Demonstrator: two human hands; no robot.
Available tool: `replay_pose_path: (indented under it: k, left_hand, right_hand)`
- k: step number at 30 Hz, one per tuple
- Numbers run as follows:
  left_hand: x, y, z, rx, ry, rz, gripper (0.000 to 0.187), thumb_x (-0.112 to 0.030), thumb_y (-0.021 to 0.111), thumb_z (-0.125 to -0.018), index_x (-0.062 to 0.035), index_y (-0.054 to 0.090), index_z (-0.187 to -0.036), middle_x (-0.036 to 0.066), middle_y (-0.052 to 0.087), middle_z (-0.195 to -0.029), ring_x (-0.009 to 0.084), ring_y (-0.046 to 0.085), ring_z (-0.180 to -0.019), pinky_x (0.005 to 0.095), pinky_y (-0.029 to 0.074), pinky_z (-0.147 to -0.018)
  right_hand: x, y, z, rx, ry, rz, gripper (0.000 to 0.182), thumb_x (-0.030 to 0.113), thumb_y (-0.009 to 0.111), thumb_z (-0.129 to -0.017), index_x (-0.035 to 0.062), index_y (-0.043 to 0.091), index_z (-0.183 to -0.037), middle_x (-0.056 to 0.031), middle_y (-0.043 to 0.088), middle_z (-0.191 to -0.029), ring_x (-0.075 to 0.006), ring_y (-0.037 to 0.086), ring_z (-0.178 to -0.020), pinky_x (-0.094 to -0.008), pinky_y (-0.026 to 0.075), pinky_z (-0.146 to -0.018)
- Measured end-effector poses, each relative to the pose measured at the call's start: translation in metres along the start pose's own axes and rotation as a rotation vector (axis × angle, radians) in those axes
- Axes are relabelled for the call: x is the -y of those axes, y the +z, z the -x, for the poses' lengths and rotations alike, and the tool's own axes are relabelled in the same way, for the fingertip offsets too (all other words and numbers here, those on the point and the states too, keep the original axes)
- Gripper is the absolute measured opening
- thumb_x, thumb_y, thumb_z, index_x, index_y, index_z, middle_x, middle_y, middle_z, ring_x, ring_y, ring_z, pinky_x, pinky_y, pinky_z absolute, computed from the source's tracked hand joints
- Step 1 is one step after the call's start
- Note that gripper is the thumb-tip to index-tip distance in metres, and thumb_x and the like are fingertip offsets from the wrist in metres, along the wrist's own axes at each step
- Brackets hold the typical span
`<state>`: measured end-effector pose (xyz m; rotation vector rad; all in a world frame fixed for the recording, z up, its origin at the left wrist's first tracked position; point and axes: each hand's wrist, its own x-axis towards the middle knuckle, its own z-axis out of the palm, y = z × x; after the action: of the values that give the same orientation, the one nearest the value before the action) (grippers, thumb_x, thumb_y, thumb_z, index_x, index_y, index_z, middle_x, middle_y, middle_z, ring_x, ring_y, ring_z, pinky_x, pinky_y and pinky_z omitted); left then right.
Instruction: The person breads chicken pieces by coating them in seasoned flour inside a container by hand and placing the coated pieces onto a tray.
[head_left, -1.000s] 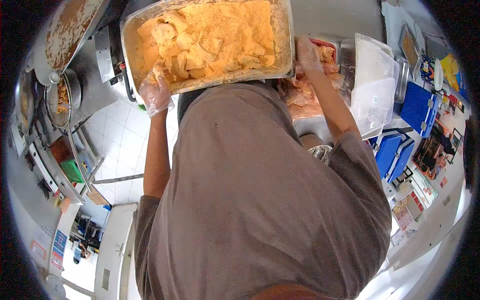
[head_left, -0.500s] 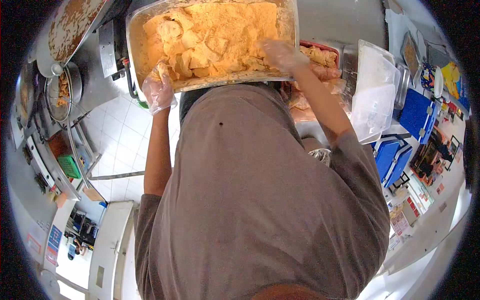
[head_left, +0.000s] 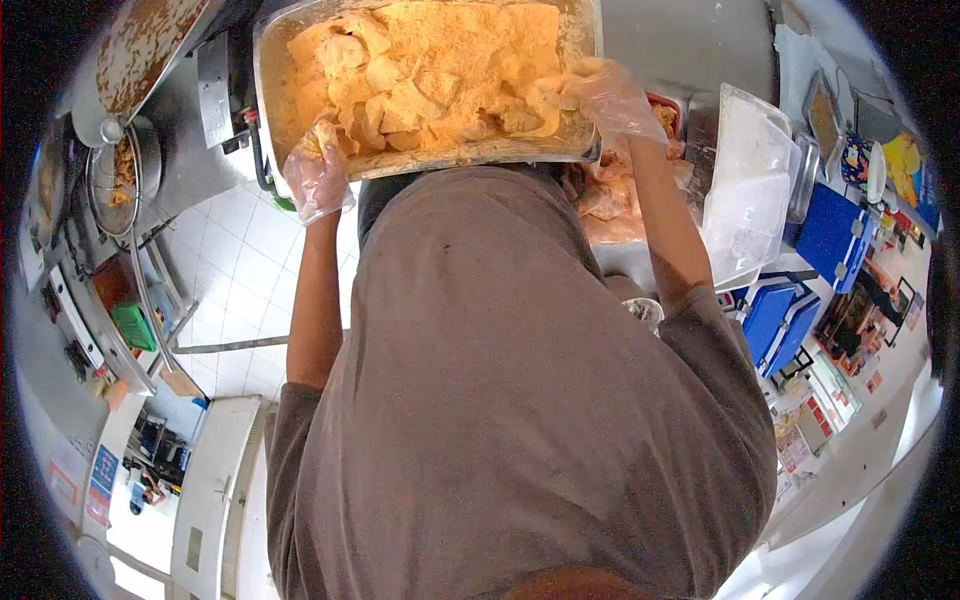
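Observation:
A large tub [head_left: 400, 163] stands at the top of the view, with orange-yellow flour [head_left: 500, 50] and coated pieces [head_left: 400, 95] in it. My left hand [head_left: 318, 175], in a clear plastic glove, is closed at the tub's near left corner, its fingers round the coated rim. My right hand [head_left: 612, 95], also gloved, is at the right wall of the tub, fingers bent together over the edge; what they grip there is partly hidden. Raw meat pieces [head_left: 612, 200] lie in a container just beyond the tub's right side, partly behind my right forearm.
Clear plastic containers [head_left: 745, 200] stand to the right, near blue cases [head_left: 835, 225]. On the left are a metal bowl [head_left: 148, 165] with brown pieces, a green basket [head_left: 133, 327] and a metal counter [head_left: 190, 140]. White floor tiles [head_left: 235, 260] show below.
My right hand has moved right and slightly up, from above the flour to the tub's right wall. My left hand has stayed at the near left corner.

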<state>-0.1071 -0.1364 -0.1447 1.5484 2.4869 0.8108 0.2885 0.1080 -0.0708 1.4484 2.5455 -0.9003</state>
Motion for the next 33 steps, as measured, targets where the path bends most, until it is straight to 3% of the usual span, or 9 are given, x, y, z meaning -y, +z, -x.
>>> replay_pose_path:
  k: [2,5,8,11,17,23,25,30,33]
  left_hand:
    - [0.0,0.002,-0.001,-0.022,-0.002,0.03,0.02,-0.017,0.064,-0.092,0.0018,0.071,-0.09,0.021,0.07,-0.082,0.0425,0.066,-0.076,0.0516,0.053,-0.073]
    - [0.006,0.001,0.001,-0.02,0.111,-0.081,0.021,-0.017,0.064,-0.091,0.0027,0.071,-0.093,0.022,0.07,-0.083,0.0422,0.066,-0.077,0.0508,0.054,-0.073]
    - [0.005,0.002,0.0,-0.013,0.019,0.057,0.026,-0.021,0.062,-0.095,0.0029,0.071,-0.1,0.022,0.071,-0.086,0.0403,0.068,-0.08,0.0496,0.054,-0.075]
    - [-0.002,-0.007,0.0,0.044,0.018,-0.028,0.041,-0.033,0.051,-0.105,-0.0003,0.073,-0.117,0.02,0.076,-0.1,0.0331,0.074,-0.093,0.0441,0.056,-0.083]
    - [-0.019,-0.016,-0.009,0.112,-0.105,0.044,0.038,-0.03,0.055,-0.103,0.0009,0.072,-0.117,0.021,0.076,-0.1,0.0356,0.073,-0.091,0.0454,0.056,-0.082]
    - [0.01,0.006,-0.001,0.055,-0.095,0.054,0.042,-0.036,0.056,-0.103,0.0019,0.073,-0.111,0.022,0.074,-0.094,0.0359,0.072,-0.087,0.0459,0.056,-0.077]
    - [0.005,0.004,0.0,0.015,-0.038,0.097,0.042,-0.035,0.053,-0.104,0.002,0.074,-0.106,0.025,0.073,-0.092,0.0406,0.07,-0.083,0.0487,0.055,-0.074]
    - [-0.012,-0.008,-0.008,0.062,-0.099,0.062,0.048,-0.044,0.053,-0.104,0.0001,0.073,-0.105,0.018,0.074,-0.088,0.0316,0.072,-0.082,0.0435,0.056,-0.074]
    - [-0.017,-0.007,-0.01,0.067,-0.134,0.089,0.05,-0.044,0.052,-0.104,0.0005,0.073,-0.104,0.019,0.074,-0.088,0.0315,0.072,-0.081,0.0432,0.055,-0.073]
  right_hand:
    - [-0.004,0.002,0.003,-0.041,0.115,-0.228,0.031,0.03,0.065,-0.097,0.0017,0.069,-0.109,-0.0138,0.072,-0.109,-0.0237,0.069,-0.101,-0.0384,0.055,-0.09]
    - [0.054,-0.034,0.016,0.049,0.344,-0.213,0.032,0.028,0.065,-0.099,-0.0012,0.068,-0.11,-0.0128,0.073,-0.108,-0.0222,0.071,-0.094,-0.0343,0.057,-0.085]
    - [0.002,0.005,0.016,-0.193,0.167,-0.411,0.033,0.037,0.073,-0.087,0.0053,0.075,-0.095,-0.0124,0.075,-0.09,-0.0254,0.068,-0.084,-0.0385,0.054,-0.08]
    - [-0.004,0.005,0.022,-0.166,0.225,-0.639,0.03,0.033,0.073,-0.086,0.0059,0.076,-0.097,-0.0086,0.074,-0.087,-0.0197,0.068,-0.083,-0.0348,0.054,-0.078]
    - [-0.047,-0.054,0.055,-0.258,0.128,-0.763,0.023,0.025,0.072,-0.087,0.0071,0.078,-0.1,-0.006,0.074,-0.088,-0.017,0.067,-0.083,-0.0296,0.053,-0.078]
    - [-0.086,-0.085,0.084,-0.402,0.438,-0.036,0.024,0.022,0.068,-0.09,0.0081,0.077,-0.107,-0.0091,0.076,-0.103,-0.02,0.071,-0.094,-0.0325,0.055,-0.085]
    - [-0.116,-0.069,0.086,-0.387,0.39,0.051,0.027,0.023,0.068,-0.09,0.0087,0.075,-0.112,-0.0102,0.076,-0.106,-0.0227,0.071,-0.099,-0.0347,0.055,-0.089]
    - [-0.148,-0.027,0.089,-0.065,0.347,-0.008,0.034,0.022,0.067,-0.09,0.0094,0.071,-0.122,-0.0136,0.074,-0.113,-0.031,0.069,-0.106,-0.0398,0.055,-0.093]
    - [-0.157,-0.012,0.094,-0.079,0.262,-0.001,0.034,0.023,0.066,-0.09,0.0096,0.07,-0.121,-0.0142,0.074,-0.113,-0.0326,0.069,-0.107,-0.0408,0.055,-0.094]
